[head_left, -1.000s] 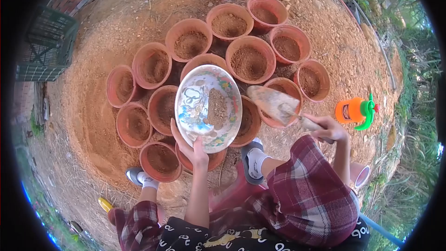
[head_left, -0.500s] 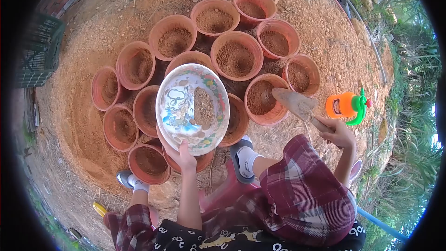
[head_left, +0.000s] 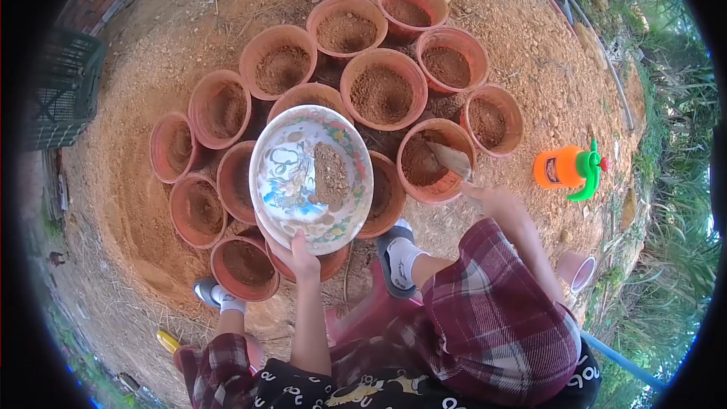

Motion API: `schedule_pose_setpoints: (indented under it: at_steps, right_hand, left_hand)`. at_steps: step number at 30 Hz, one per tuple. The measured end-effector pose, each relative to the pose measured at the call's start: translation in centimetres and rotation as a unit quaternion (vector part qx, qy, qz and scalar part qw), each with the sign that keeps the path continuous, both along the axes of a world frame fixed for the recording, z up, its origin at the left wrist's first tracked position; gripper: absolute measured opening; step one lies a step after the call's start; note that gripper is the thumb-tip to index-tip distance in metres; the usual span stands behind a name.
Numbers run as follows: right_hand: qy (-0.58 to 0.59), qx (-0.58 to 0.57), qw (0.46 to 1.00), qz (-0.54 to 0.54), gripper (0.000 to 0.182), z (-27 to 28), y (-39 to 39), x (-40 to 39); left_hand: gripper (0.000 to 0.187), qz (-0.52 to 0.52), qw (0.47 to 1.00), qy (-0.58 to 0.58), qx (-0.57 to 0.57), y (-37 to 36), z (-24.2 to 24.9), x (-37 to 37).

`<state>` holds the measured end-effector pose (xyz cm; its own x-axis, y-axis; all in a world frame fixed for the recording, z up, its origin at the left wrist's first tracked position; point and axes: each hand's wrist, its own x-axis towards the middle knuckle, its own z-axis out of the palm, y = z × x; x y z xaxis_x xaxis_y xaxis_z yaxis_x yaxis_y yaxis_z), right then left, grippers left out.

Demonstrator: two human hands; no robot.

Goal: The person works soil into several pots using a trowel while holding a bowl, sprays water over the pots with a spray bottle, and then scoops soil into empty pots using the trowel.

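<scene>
Head view: left hand [head_left: 304, 261] grips bowl [head_left: 282, 212] at near rim, thumb over edge; glossy, rigid, probably light, best kept level. Crumbly soil [head_left: 331, 174] toward bowl's right edge. Right hand [head_left: 492, 203], blurred, closed round trowel [head_left: 453, 160] handle; stiff flat blade inside round, reddish pot's [head_left: 435, 195] right rim.

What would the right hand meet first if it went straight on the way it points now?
The right hand would probably meet the near rim of the reddish pot seen behind its trowel, though height is unclear, so it might pass above.
</scene>
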<state>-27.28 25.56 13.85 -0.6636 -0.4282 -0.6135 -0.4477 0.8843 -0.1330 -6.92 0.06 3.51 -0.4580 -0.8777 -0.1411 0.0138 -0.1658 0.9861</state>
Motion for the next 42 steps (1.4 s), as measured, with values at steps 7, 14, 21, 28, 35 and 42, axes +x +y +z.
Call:
schedule_pose_setpoints:
  at_steps: [7, 14, 21, 28, 35, 42]
  right_hand:
    - [0.021, 0.065, 0.995, 0.070, 0.045, 7.9, 0.5, -0.1]
    - [-0.002, 0.080, 0.990, 0.119, 0.051, -0.1, 1.7, 0.6]
    - [-0.076, -0.010, 0.997, 0.009, 0.050, -0.2, 3.4, 1.4]
    - [-0.048, -0.002, 0.998, -0.036, 0.054, 1.9, 1.4, 1.3]
    - [-0.040, 0.023, 0.995, -0.085, 0.058, -3.3, 0.3, 1.7]
    - [-0.112, 0.032, 0.993, 0.005, 0.064, 4.0, 0.8, -0.3]
  left_hand:
    - [0.072, 0.011, 1.000, -0.020, 0.014, 0.0, -0.7, 0.6]
    - [0.072, 0.014, 0.999, -0.001, 0.040, 0.0, -0.9, 0.7]
    - [0.072, 0.012, 0.999, -0.001, 0.033, 0.0, -0.6, 0.6]
    - [0.072, -0.003, 1.000, -0.010, 0.016, -0.1, -0.3, 0.4]
    - [0.073, 0.003, 1.000, -0.013, 0.022, 0.0, 0.1, 0.2]
    - [0.072, -0.004, 1.000, -0.006, 0.007, 0.2, 0.0, 0.2]
